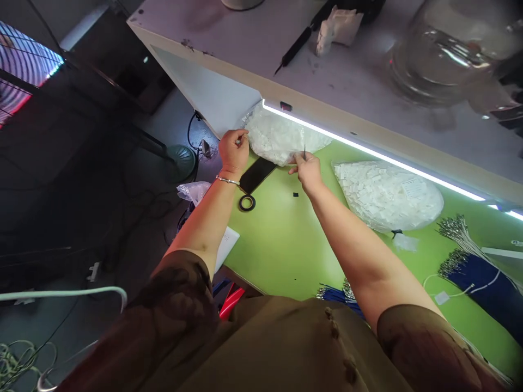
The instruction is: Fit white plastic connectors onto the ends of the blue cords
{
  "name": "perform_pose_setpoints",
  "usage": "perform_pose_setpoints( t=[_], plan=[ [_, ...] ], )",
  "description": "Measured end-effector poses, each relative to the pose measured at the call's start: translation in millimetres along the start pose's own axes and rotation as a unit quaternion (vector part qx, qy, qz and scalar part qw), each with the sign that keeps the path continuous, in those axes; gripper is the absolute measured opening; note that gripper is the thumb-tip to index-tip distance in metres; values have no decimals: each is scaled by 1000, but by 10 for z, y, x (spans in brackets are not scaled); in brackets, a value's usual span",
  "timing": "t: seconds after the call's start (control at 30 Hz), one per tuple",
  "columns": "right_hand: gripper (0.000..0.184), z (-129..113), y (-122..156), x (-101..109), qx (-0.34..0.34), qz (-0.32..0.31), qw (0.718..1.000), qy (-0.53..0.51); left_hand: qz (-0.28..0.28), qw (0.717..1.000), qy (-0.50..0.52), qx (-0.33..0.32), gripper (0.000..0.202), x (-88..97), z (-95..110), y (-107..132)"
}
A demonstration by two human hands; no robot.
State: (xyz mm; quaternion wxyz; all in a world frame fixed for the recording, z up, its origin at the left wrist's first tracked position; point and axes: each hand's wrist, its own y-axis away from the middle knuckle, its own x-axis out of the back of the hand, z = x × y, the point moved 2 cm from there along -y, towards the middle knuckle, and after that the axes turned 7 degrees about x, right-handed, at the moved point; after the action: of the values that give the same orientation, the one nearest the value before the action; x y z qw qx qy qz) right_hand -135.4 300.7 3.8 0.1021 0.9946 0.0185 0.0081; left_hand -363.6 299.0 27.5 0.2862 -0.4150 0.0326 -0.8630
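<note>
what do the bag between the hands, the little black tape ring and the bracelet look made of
Bag: apparently thin clear plastic with a glossy, crinkled finish; it is see-through and catches bright glints. Tape ring: perhaps vinyl or another plastic, judging by its even black, smooth-looking surface; too small here to be sure. Bracelet: probably polished metal, given its silvery shine.

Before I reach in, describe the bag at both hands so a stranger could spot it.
On the green table, look beneath the left end of the light strip. The clear bag of white pieces lies there, by the left hand and right hand. Unlike the tied bag farther right, a dark rectangle adjoins it.
</note>
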Motion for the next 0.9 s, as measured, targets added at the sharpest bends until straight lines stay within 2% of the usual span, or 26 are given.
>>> perform_pose_setpoints(
  t=[0.07, 0.1, 0.17, 0.23, 0.27, 0.33, 0.4, 0.43, 0.53, 0.63, 0.77, 0.9],
  plan=[
    [14, -90, -144, 75, -26, 44, 998, -23, -28, 997, -47, 51, 23, -48, -66, 49],
    [14, -118, -220, 130, -40, 69, 996, -33, -60, 993, -74, 69, 24, -71, -93, 72],
    [12, -136, -356, 247, -60, 109, 991, -49, -156, 976, -130, 84, 25, -120, -117, 129],
    [14, -127, -449, 330, -70, 119, 989, -57, -244, 949, -188, 65, 32, -181, -86, 202],
    [16, -124, -475, 349, -72, 115, 989, -59, -275, 937, -212, 48, 43, -220, -53, 243],
    [18, -131, -486, 341, -80, 101, 990, -60, -312, 919, -242, 16, 79, -322, 26, 329],
    [21, -156, -460, 296, -94, 91, 989, -67, -315, 915, -251, 16, 105, -444, 92, 407],
    [22, -172, -441, 272, -100, 90, 988, -73, -307, 917, -253, 26, 110, -506, 111, 439],
    [23, -200, -398, 231, -107, 89, 986, -92, -261, 929, -257, 51, 104, -658, 122, 496],
    [23, -179, -396, 236, -105, 95, 984, -103, -236, 937, -253, 53, 92, -731, 89, 505],
    [20, -105, -412, 241, -97, 95, 984, -114, -226, 938, -262, 34, 80, -677, 45, 505],
    [18, 15, -351, 256, -75, 62, 987, -129, -228, 932, -280, 6, 80, -450, -4, 548]
  ],
)
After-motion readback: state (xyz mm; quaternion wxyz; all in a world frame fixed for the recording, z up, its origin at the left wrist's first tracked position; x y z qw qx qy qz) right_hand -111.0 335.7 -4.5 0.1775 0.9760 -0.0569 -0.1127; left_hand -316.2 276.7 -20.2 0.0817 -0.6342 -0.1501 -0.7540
